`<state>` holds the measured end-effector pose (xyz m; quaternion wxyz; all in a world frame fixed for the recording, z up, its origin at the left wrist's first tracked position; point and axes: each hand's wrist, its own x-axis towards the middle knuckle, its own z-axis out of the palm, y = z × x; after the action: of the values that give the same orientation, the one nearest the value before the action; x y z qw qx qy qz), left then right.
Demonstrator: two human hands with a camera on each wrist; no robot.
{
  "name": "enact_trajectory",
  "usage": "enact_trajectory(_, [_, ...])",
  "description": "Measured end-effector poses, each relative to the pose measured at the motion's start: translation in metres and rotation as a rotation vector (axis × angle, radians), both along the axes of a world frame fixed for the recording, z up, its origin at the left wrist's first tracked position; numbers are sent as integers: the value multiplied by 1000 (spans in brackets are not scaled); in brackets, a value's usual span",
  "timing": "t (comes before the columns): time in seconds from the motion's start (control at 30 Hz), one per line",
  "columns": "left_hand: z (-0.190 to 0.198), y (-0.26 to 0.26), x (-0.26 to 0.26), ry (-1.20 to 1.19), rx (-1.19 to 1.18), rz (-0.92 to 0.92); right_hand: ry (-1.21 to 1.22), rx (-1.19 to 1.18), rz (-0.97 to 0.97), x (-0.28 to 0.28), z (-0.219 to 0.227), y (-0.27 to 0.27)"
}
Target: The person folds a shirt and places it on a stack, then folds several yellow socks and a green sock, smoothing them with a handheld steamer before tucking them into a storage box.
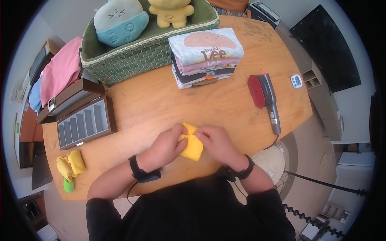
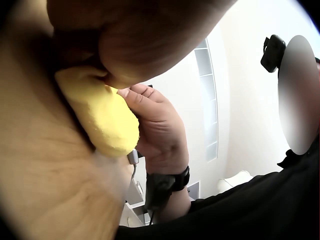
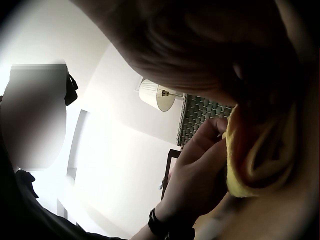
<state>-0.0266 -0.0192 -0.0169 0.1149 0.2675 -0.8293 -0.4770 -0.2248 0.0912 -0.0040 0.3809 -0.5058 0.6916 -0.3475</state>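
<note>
A soft yellow sock point(image 1: 193, 148), bunched into a small bundle, is between both hands over the near middle of the table. My left hand point(image 1: 167, 145) pinches its left side with thumb and curled fingers. On the opposite side, my right hand point(image 1: 217, 143) pinches the upper right part between thumb and fingers. In the left wrist view the sock point(image 2: 107, 117) shows a rounded, smooth end close over the wood. From the right wrist, the sock point(image 3: 234, 172) shows folded layers and an opening; the right fingertips there are in dark shadow.
Rolled yellow cloth bundles point(image 1: 75, 162) and a green one point(image 1: 69, 185) lie at the left edge near an open compartment box point(image 1: 86, 122). Behind stand a green basket point(image 1: 132, 62) with plush toys and folded shirts point(image 1: 207, 52). A handheld steamer point(image 1: 267, 98) and small timer point(image 1: 296, 81) lie right.
</note>
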Motion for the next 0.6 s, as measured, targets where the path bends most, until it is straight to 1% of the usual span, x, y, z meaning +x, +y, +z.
enact_trajectory(0.03, [-1,0,0,1,-1,1,-61,25,-8,-1,0,-1])
enact_trajectory(0.27, [-3,1,2,34,-8,-1,-120,125,37,-8,6,-5])
enact_trajectory(0.33, [-1,1,2,44,-19,3,-225,159,39,-10,6,-4])
enact_trajectory(0.37, [2,1,2,15,6,-1,-224,159,39,-8,6,-4])
enact_trajectory(0.43, [4,1,1,-15,30,-5,-308,173,8,-3,9,-3])
enact_trajectory(0.57, [3,2,2,6,18,-6,-218,196,42,0,15,-4])
enact_trajectory(0.6, [3,2,2,8,19,-7,-95,134,84,0,10,-4])
